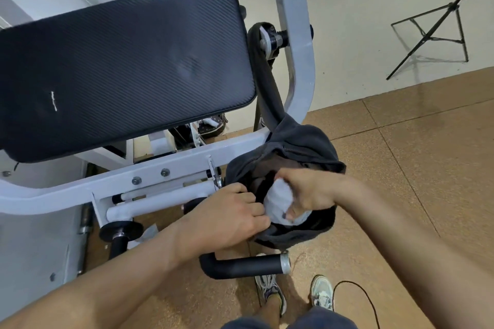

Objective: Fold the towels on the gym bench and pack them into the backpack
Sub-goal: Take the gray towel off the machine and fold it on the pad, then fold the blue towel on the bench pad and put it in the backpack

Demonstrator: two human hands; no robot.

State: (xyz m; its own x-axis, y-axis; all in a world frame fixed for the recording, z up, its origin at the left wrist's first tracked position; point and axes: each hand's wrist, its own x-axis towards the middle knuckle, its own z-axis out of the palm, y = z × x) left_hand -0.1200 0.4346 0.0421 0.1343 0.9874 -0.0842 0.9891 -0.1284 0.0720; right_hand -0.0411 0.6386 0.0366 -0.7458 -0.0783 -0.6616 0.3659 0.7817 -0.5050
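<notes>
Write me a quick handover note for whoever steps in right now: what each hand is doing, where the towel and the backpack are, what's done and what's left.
Left hand: grips the near left edge of the backpack opening, holding it open.
Right hand: fingers curled round a white towel, pushing it down into the opening.
Backpack: dark, hangs by its strap from the bench frame, beside the black pad.
Done: this towel is bundled and partly inside the bag.
Left: seat it fully, then let go. No other towel shows on the pad; check elsewhere. Whether others are already packed cannot be seen.
</notes>
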